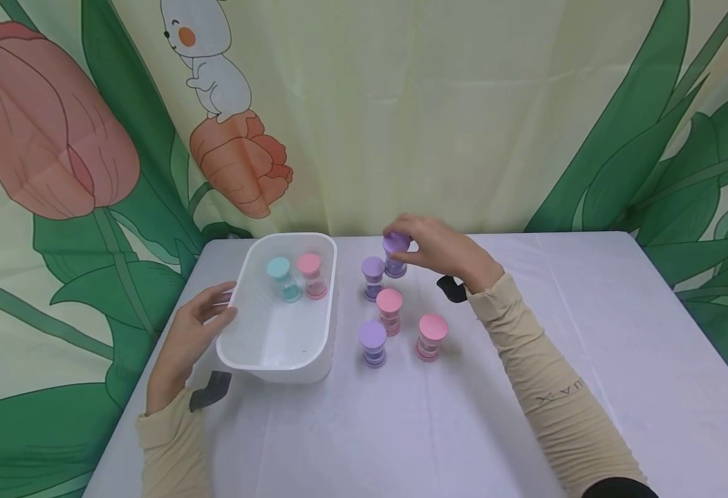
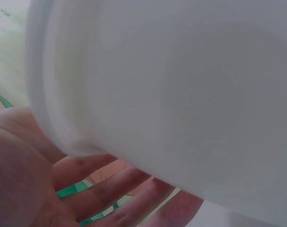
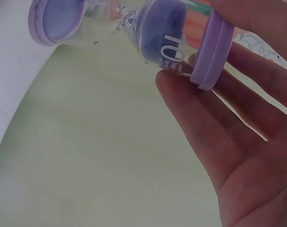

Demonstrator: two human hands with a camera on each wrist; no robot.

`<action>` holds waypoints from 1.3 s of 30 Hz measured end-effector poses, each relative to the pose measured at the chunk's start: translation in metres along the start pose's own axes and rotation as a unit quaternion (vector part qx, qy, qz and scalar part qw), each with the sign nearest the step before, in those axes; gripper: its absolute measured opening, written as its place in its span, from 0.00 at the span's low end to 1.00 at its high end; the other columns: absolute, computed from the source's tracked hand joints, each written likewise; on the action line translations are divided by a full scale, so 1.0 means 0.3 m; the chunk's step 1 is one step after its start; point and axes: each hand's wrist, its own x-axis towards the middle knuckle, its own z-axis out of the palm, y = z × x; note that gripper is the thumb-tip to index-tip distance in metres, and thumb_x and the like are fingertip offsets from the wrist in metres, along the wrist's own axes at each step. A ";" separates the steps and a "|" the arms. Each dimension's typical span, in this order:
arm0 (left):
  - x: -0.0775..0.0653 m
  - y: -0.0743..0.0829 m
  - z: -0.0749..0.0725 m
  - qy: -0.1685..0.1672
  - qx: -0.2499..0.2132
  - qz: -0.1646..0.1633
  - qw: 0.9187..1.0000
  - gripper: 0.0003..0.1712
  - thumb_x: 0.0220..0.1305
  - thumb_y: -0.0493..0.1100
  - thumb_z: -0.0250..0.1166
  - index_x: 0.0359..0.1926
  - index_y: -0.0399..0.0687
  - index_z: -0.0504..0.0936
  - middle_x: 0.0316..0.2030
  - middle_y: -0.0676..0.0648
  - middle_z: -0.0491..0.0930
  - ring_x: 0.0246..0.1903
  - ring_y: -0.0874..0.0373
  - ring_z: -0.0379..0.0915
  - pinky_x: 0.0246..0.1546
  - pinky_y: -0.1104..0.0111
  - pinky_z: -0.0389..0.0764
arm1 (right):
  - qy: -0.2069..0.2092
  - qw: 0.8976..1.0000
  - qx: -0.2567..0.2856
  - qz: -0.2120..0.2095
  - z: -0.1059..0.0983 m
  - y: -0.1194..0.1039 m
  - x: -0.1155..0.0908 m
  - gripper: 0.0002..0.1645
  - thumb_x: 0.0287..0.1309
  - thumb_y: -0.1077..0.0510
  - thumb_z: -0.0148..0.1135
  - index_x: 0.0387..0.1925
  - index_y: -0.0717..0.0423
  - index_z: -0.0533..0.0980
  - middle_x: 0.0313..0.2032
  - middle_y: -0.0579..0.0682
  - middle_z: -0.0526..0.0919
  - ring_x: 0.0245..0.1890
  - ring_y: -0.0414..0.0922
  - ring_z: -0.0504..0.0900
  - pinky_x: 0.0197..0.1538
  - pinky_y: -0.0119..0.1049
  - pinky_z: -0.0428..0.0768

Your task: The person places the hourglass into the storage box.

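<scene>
A purple-capped sand timer (image 1: 397,243) is pinched at its upper cap by my right hand (image 1: 441,249), at the back of the table. The right wrist view shows the clear body of this sand timer (image 3: 164,33), marked 10, with dark purple sand at the cap end between thumb and fingers. My left hand (image 1: 192,339) rests against the left side of a white plastic bin (image 1: 270,342), its fingers extended along the outer wall. Inside the bin stand a teal sand timer (image 1: 279,268) and a pink sand timer (image 1: 310,264).
Between bin and right arm stand another purple timer (image 1: 372,267), a pink timer (image 1: 389,301), a front purple timer (image 1: 372,336) and a right pink timer (image 1: 433,328). A printed curtain (image 1: 451,138) hangs behind the white-covered table (image 1: 588,311).
</scene>
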 end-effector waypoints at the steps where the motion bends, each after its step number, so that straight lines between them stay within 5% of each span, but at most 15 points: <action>1: 0.000 0.001 0.000 0.000 0.000 -0.001 1.000 0.35 0.69 0.55 0.62 0.73 0.51 0.65 0.65 0.40 0.72 0.61 0.42 0.71 0.57 0.44 0.76 | 0.001 1.000 -0.002 0.000 -0.003 -0.002 0.001 0.20 0.58 0.60 0.70 0.52 0.62 0.79 0.46 0.54 0.82 0.44 0.48 0.81 0.50 0.42 0.80; 39: 0.002 0.004 -0.004 -0.004 -0.003 -0.007 1.000 0.36 0.69 0.55 0.62 0.73 0.51 0.65 0.66 0.38 0.70 0.63 0.40 0.69 0.58 0.42 0.74 | 0.028 0.999 -0.027 -0.005 -0.091 -0.068 0.024 0.19 0.58 0.61 0.70 0.51 0.62 0.80 0.46 0.53 0.82 0.43 0.47 0.81 0.50 0.42 0.81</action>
